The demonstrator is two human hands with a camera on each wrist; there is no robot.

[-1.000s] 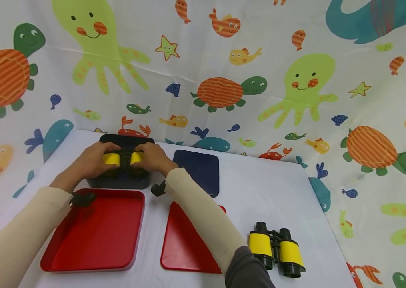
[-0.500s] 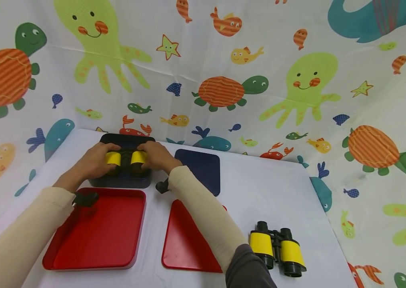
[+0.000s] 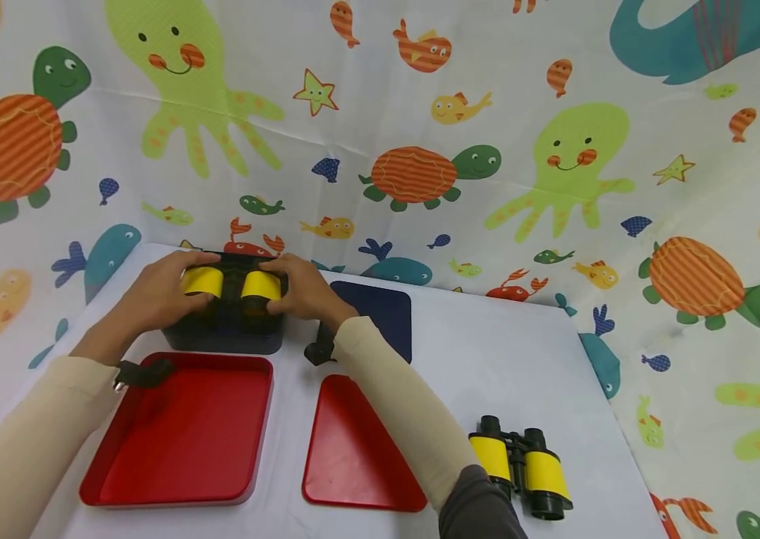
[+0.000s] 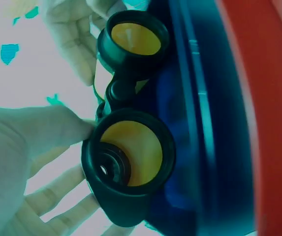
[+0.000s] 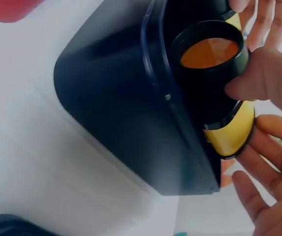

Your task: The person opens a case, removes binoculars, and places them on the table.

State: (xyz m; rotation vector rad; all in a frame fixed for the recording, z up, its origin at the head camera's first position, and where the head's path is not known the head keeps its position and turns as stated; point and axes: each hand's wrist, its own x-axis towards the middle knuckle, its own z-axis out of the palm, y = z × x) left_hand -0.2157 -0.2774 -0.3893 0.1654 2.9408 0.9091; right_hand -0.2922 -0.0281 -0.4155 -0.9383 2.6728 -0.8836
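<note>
Both hands hold a pair of black binoculars with yellow bands [image 3: 260, 286] at the open mouth of a dark navy box [image 3: 221, 342]. My left hand [image 3: 153, 296] grips the left barrel, its thumb near the lens end in the left wrist view. Around the other barrel are the thumb and fingers of my right hand [image 3: 312, 292]. The wide lenses [image 4: 137, 152] face the left wrist camera, with an amber tint inside. In the right wrist view, the binoculars' yellow band [image 5: 232, 132] shows beside the box's rim.
An open red box [image 3: 184, 442] stands nearest on the left. A red lid [image 3: 353, 457] lies right of it, partly under the right sleeve, and a navy lid [image 3: 382, 318] lies behind. A second pair of yellow-and-black binoculars [image 3: 544, 471] lies at front right.
The binoculars have risen in the navy box, and their yellow bands now look larger and farther apart. Both hands have moved up with them. The lids and the other binoculars have stayed put.
</note>
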